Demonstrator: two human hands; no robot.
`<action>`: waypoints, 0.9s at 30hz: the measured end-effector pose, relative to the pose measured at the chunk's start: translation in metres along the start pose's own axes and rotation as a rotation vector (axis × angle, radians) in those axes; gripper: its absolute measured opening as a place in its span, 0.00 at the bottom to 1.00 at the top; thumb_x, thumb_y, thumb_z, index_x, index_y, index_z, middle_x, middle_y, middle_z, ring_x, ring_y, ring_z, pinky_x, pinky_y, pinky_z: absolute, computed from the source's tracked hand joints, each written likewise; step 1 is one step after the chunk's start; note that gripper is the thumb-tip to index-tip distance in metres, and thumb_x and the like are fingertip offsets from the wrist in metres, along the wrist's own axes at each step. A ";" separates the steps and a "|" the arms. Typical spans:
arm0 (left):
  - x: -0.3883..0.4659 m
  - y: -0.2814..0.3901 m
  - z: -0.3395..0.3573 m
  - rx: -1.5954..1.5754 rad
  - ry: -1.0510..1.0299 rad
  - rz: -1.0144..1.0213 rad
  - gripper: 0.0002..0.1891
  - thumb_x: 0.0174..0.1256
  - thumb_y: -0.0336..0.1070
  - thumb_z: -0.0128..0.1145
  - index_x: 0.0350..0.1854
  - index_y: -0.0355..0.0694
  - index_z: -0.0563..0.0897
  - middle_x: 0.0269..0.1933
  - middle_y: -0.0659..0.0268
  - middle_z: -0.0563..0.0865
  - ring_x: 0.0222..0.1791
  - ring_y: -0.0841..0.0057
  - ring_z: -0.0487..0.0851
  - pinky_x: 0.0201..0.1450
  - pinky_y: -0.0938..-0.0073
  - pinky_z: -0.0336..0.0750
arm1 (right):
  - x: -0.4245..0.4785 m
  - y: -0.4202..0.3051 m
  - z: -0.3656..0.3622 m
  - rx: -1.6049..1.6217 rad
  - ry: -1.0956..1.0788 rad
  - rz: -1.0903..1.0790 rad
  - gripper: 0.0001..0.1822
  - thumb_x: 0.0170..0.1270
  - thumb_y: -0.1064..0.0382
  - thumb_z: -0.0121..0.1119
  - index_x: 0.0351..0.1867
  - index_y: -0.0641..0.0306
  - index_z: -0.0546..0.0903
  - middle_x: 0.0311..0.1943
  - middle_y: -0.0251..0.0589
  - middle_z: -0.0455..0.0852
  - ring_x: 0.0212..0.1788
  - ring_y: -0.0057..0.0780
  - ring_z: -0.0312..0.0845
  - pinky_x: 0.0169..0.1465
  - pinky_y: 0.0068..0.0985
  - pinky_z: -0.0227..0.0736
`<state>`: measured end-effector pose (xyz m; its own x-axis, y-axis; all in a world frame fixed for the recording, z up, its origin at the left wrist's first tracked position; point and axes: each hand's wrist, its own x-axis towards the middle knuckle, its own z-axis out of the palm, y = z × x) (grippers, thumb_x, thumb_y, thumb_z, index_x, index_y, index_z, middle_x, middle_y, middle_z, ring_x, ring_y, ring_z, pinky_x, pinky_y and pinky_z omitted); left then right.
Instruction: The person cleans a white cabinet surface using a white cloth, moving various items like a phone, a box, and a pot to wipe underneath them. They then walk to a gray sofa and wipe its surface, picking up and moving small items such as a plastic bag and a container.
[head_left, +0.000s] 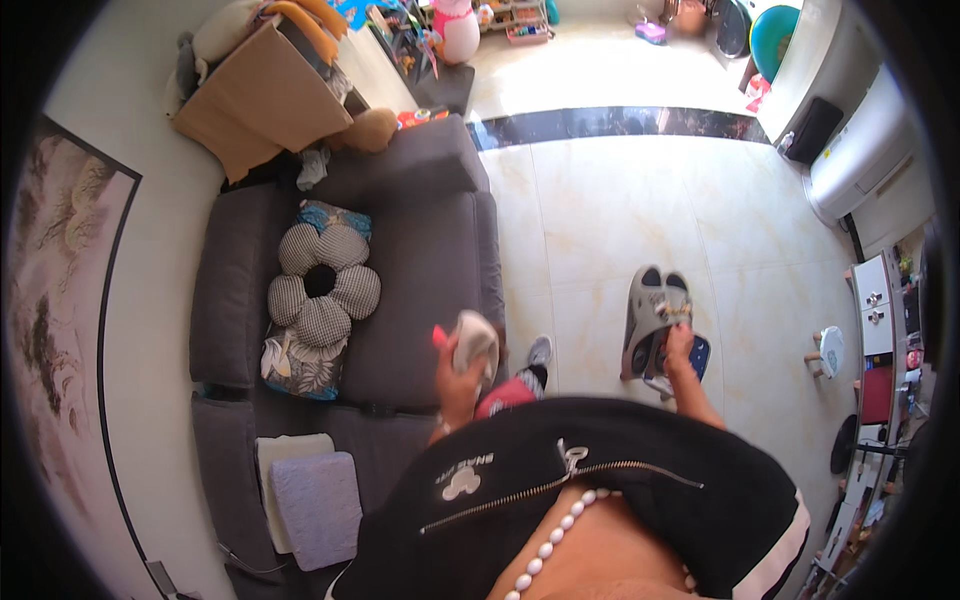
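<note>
My left hand (457, 382) is closed around a beige, soft-looking item (476, 345), blurred so that I cannot tell its kind. A small bright red-pink bit (439, 336) shows by its fingers. Both are over the front edge of the dark grey sofa (420, 300). On the right, my right hand (679, 345) grips a pair of grey slippers (646, 311) with dark insoles and small charms, above the floor. Partly hidden behind that hand is a small stool with a dark blue patterned top (700, 356). Between the hands a foot in a grey shoe (540, 350) stands on the tiles.
On the sofa lie a checked flower-shaped cushion (352, 292), a leaf-patterned pillow (304, 367) and a lilac foam-like cushion (319, 510). A cardboard box (262, 97) stands at its far end. To the right are a small white-topped stool (831, 351) and a drawer cabinet (874, 307).
</note>
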<state>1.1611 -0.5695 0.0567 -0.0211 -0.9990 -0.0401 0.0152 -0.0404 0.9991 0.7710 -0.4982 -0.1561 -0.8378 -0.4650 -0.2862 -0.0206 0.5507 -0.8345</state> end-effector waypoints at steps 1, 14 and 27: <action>0.025 -0.002 0.005 0.022 0.006 0.025 0.21 0.57 0.26 0.56 0.54 0.34 0.69 0.47 0.60 0.78 0.47 0.73 0.77 0.50 0.75 0.72 | 0.003 -0.032 0.001 0.027 0.025 0.043 0.09 0.55 0.65 0.45 0.23 0.64 0.75 0.13 0.40 0.75 0.11 0.28 0.69 0.15 0.28 0.63; 0.309 -0.008 0.114 -0.168 -0.111 -0.022 0.22 0.56 0.25 0.58 0.55 0.35 0.69 0.48 0.62 0.78 0.46 0.75 0.77 0.50 0.74 0.73 | 0.214 -0.203 0.058 0.145 0.094 0.067 0.08 0.58 0.66 0.43 0.24 0.58 0.74 0.15 0.30 0.70 0.14 0.19 0.65 0.15 0.19 0.58; 0.605 0.013 0.274 0.020 -0.014 -0.056 0.22 0.55 0.26 0.61 0.53 0.37 0.71 0.49 0.64 0.77 0.47 0.77 0.75 0.50 0.75 0.72 | 0.506 -0.336 0.259 -0.012 -0.122 -0.013 0.08 0.57 0.65 0.49 0.22 0.65 0.73 0.13 0.39 0.72 0.15 0.26 0.69 0.19 0.27 0.63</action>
<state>0.8748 -1.1689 0.0502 -0.0356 -0.9947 -0.0963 -0.0062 -0.0961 0.9954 0.4949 -1.0978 -0.1427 -0.7649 -0.5524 -0.3313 -0.0381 0.5522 -0.8329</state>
